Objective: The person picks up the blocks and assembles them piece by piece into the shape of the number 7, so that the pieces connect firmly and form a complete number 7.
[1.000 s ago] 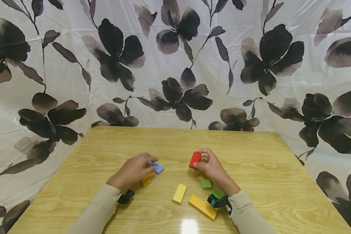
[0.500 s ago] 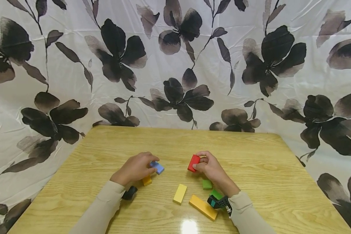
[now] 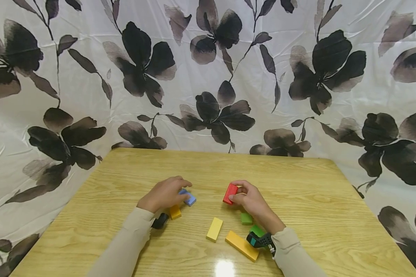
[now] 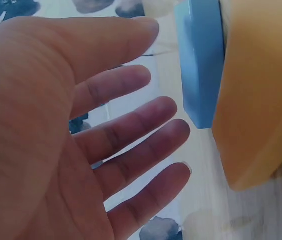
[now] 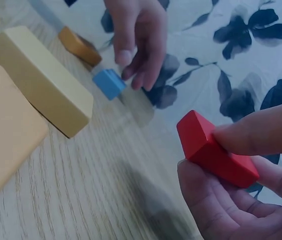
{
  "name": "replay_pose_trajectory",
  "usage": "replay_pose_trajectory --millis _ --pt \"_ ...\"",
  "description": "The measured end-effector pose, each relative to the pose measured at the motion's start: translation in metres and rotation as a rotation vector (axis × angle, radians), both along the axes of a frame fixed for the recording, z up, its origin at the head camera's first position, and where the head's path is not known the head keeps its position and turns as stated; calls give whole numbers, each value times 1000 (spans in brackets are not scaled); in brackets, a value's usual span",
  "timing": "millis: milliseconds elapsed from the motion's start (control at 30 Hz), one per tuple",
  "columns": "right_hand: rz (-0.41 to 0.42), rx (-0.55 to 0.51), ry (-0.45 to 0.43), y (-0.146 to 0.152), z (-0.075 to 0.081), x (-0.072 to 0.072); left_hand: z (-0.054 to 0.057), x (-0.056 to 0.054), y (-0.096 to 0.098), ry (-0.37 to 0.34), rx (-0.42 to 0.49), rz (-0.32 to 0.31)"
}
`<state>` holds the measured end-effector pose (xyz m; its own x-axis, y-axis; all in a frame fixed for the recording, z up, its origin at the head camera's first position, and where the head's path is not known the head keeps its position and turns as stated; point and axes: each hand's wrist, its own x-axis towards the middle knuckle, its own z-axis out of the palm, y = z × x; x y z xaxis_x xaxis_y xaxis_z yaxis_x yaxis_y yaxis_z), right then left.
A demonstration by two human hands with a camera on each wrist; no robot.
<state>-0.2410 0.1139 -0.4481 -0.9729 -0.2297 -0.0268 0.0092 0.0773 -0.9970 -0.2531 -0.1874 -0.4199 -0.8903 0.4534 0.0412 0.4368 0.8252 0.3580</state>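
Note:
A red rectangular block (image 3: 230, 193) is pinched by my right hand (image 3: 249, 198) between thumb and fingers, raised off the table. The right wrist view shows the thumb on one face of it and fingers on the other. My left hand (image 3: 166, 193) hovers over a blue block (image 3: 189, 198); in the left wrist view its fingers (image 4: 145, 120) are spread, with a gap between them and the blue block (image 4: 200, 65). Just below that hand lies an orange block (image 3: 175, 212), which looks curved in the left wrist view.
A yellow block (image 3: 215, 229) lies mid-table, with a long orange-yellow block (image 3: 242, 246) to its right. Two green blocks, one small (image 3: 246, 218) and one partly hidden (image 3: 257, 231), lie under the right forearm. A floral cloth (image 3: 208, 77) hangs behind the wooden table (image 3: 298, 184).
My left hand has lifted slightly and its fingers have spread wider above the blue block, which stays on the table. The right hand has lowered the red block a little.

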Motion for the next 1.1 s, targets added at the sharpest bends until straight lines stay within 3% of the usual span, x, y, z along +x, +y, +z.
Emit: replay_pose_trajectory --millis 167,367,1100 --pt "4 10 2 1 1 2 1 -4 3 -22 -10 3" --pt "65 15 -4 0 3 4 2 -5 3 -46 -4 3" --pt "139 29 -34 -3 -1 7 -4 -4 -2 -50 -17 -41"
